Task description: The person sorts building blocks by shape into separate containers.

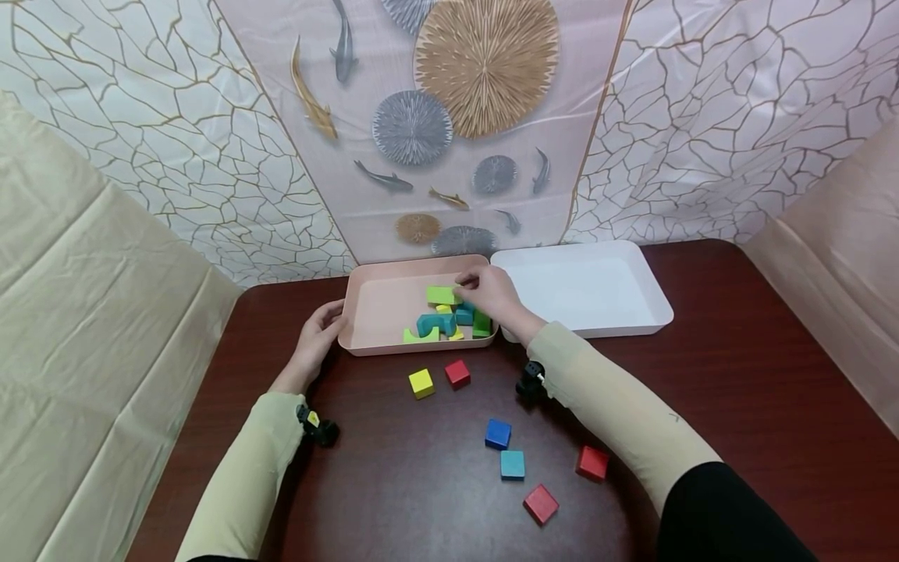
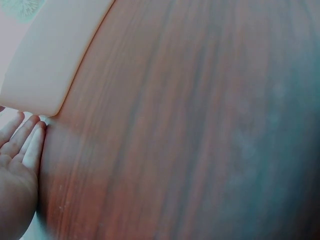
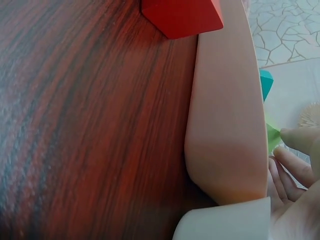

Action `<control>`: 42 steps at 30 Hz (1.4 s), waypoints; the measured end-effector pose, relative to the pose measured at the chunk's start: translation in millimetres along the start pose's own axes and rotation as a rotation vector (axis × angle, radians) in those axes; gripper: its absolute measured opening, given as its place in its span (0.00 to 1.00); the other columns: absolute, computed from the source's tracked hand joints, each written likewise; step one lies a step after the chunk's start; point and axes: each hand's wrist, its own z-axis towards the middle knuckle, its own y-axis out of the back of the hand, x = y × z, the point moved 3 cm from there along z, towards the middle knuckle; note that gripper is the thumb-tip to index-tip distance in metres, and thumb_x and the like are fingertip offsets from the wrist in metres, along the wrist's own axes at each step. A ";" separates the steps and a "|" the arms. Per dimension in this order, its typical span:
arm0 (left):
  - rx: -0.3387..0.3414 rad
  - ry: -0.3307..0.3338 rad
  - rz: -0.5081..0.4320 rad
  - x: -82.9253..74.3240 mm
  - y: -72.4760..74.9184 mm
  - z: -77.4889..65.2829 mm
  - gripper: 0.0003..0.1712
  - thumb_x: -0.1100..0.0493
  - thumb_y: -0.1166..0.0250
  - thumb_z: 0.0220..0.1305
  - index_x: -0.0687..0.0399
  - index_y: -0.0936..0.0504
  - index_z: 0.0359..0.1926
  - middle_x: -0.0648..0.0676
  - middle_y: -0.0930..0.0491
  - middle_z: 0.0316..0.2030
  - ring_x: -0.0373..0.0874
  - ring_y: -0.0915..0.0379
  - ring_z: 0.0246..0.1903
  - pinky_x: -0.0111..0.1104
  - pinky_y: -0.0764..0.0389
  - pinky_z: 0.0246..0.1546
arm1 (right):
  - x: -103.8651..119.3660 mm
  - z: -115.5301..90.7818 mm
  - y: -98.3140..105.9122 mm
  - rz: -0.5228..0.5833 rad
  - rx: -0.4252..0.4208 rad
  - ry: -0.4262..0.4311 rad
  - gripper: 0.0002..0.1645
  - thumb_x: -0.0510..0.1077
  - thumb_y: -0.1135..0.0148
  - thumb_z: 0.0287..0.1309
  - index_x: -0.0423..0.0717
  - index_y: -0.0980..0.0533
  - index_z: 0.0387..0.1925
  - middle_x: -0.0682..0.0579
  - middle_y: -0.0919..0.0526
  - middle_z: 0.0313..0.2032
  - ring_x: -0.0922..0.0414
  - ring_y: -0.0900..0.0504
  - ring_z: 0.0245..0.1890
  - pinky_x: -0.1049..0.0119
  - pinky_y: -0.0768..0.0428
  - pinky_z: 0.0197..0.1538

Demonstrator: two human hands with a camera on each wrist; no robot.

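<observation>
The right hand's fingers pinch the right end of a light green block, which juts leftward from the fingertips over the pink tray, nearer its right edge. A teal arch lies toward the tray's near right corner. The left hand's extended fingers touch the tray's left edge. A yellow cube and red cube sit on the table, just outside the tray's near edge.

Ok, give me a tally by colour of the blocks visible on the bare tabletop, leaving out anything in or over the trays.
Red blocks: 3
Yellow block: 1
Dark blue block: 1
Light blue block: 1
Total: 6
</observation>
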 end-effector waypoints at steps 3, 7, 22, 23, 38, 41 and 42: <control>0.004 -0.003 0.005 -0.1 0.1 0.9 0.31 0.57 0.46 0.84 0.63 0.38 0.80 0.68 0.36 0.77 0.61 0.37 0.75 0.15 0.29 0.53 | -0.6 -1.3 4.0 0.008 -0.008 -0.001 0.16 0.43 0.33 0.72 0.39 0.14 0.55 0.41 0.11 0.51 0.46 0.12 0.52 0.52 0.15 0.59; 0.006 -0.004 0.004 -1.0 -0.1 0.9 0.31 0.57 0.46 0.84 0.63 0.38 0.80 0.68 0.36 0.77 0.61 0.37 0.75 0.15 0.28 0.52 | -1.8 -3.2 9.0 0.014 -0.008 0.002 0.17 0.43 0.33 0.72 0.38 0.14 0.56 0.40 0.11 0.52 0.45 0.13 0.53 0.51 0.15 0.58; 0.001 0.016 0.007 -0.6 -1.1 -0.6 0.31 0.56 0.46 0.84 0.62 0.38 0.80 0.68 0.36 0.77 0.60 0.37 0.75 0.16 0.29 0.54 | -3.9 -10.6 23.0 0.020 0.000 0.007 0.18 0.43 0.33 0.72 0.37 0.16 0.57 0.38 0.11 0.51 0.44 0.13 0.52 0.50 0.15 0.58; 0.001 0.018 0.010 -0.6 -1.0 -0.6 0.31 0.56 0.46 0.84 0.62 0.38 0.80 0.68 0.35 0.77 0.61 0.37 0.75 0.16 0.29 0.53 | -4.3 -11.3 24.0 0.022 0.001 0.008 0.18 0.43 0.33 0.72 0.37 0.16 0.58 0.38 0.11 0.51 0.44 0.13 0.52 0.50 0.15 0.57; 0.000 0.039 0.015 0.0 -0.2 -1.1 0.31 0.56 0.47 0.85 0.62 0.39 0.81 0.67 0.36 0.78 0.61 0.38 0.77 0.18 0.31 0.55 | -15.0 -17.3 45.3 -0.005 -0.008 0.019 0.19 0.44 0.33 0.72 0.36 0.16 0.58 0.38 0.10 0.51 0.44 0.12 0.53 0.49 0.15 0.56; 0.002 0.038 0.017 -1.5 0.0 -1.3 0.32 0.56 0.46 0.84 0.62 0.40 0.81 0.67 0.37 0.78 0.61 0.39 0.77 0.19 0.31 0.56 | -17.6 -17.8 50.9 -0.020 -0.019 0.019 0.19 0.44 0.32 0.72 0.36 0.16 0.58 0.38 0.10 0.50 0.43 0.12 0.52 0.49 0.15 0.56; 0.003 0.039 0.017 -2.1 0.1 -1.5 0.32 0.56 0.46 0.84 0.62 0.40 0.81 0.67 0.37 0.78 0.61 0.39 0.77 0.19 0.31 0.56 | -18.6 -18.2 52.9 -0.021 -0.025 0.018 0.19 0.44 0.32 0.72 0.36 0.16 0.57 0.38 0.10 0.50 0.43 0.12 0.52 0.49 0.15 0.57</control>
